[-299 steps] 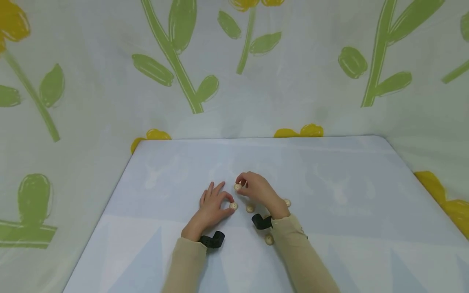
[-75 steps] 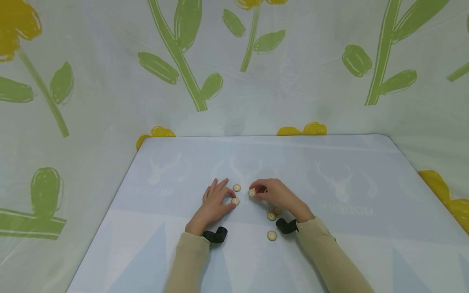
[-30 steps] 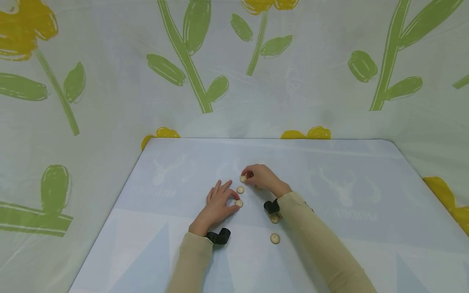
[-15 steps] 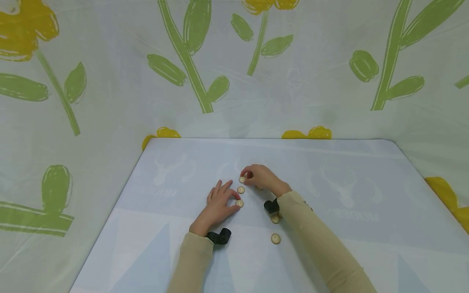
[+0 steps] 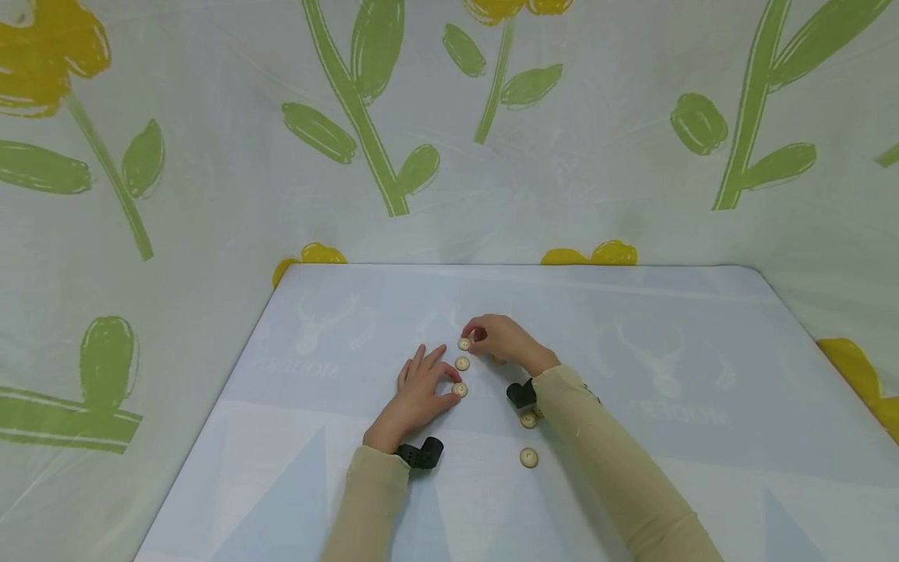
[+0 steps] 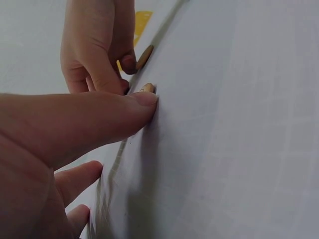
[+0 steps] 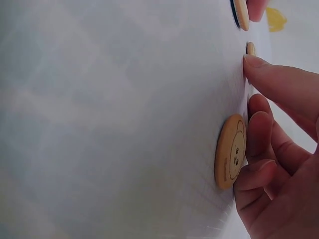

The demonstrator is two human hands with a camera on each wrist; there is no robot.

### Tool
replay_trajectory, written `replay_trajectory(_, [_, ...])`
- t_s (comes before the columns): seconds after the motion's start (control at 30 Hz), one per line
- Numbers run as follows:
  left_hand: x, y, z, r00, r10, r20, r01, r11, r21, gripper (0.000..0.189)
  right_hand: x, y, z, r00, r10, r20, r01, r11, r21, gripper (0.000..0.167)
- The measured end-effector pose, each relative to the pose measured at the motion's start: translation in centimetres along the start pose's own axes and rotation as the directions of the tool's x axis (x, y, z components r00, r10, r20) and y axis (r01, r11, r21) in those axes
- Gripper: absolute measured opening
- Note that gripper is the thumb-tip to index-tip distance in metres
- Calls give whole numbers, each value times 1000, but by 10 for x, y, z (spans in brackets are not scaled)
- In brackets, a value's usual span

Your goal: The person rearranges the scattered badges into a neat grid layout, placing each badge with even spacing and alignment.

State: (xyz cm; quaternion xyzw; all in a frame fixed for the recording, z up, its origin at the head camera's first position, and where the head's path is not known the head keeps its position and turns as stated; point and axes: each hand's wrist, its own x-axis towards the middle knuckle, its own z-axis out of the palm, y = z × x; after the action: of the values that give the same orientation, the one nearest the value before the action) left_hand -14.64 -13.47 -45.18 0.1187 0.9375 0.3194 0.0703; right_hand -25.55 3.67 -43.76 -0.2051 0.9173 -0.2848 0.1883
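Pale wooden buttons lie on the table. My left hand [image 5: 416, 396] rests on the cloth, thumb and index finger pinching a round button [image 5: 460, 389]; its other fingers are spread. Just beyond lies a second button [image 5: 461, 364], touched by neither hand. My right hand [image 5: 507, 342] pinches a third button [image 5: 464, 343] at the far end of this short row. In the right wrist view, a larger-looking button [image 7: 231, 152] with holes and small lettering lies beside that hand's curled fingers. The left wrist view shows my left thumb [image 6: 127, 112] partly hiding its button.
More loose buttons lie nearer me: one button [image 5: 529, 457] by itself and another button [image 5: 528, 420] beside one partly hidden by the right wrist's black camera [image 5: 521, 396]. The pale patterned tabletop [image 5: 309, 484] meets a flower-printed curtain [image 5: 449, 195] at the back.
Since 2.5 seconds ago, my right hand has carried its button left and away from me to the row's far end. Over the last second both hands stay almost still.
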Motion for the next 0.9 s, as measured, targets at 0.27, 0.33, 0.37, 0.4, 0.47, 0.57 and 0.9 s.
replay_trajectory(0.27, [0,0,0,1000,4,-2,-4,1000,0,13,0,0,0,1000,-2,-8,2,1000,-13,20])
replay_trajectory(0.33, [0,-1,0,1000,5,-2,-5,1000,2,13,0,0,0,1000,-1,-11,1,1000,-19,20])
replay_trajectory(0.37, [0,-1,0,1000,6,-3,-6,1000,2,13,1,0,0,1000,1,-12,-1,1000,-20,21])
replay_trajectory(0.4, [0,-1,0,1000,7,-4,-7,1000,2,13,1,0,0,1000,4,-13,-4,1000,-18,21])
replay_trajectory(0.47, [1,-1,1,1000,8,-4,-8,1000,4,13,1,0,0,1000,12,-11,-12,1000,-10,21])
replay_trajectory(0.57, [1,-1,1,1000,11,-5,-11,1000,6,13,1,0,0,1000,13,-14,-13,1000,-11,22])
replay_trajectory(0.9, [1,-2,2,1000,4,-6,-4,1000,10,13,3,1,1,1000,7,-21,-7,999,-37,22])
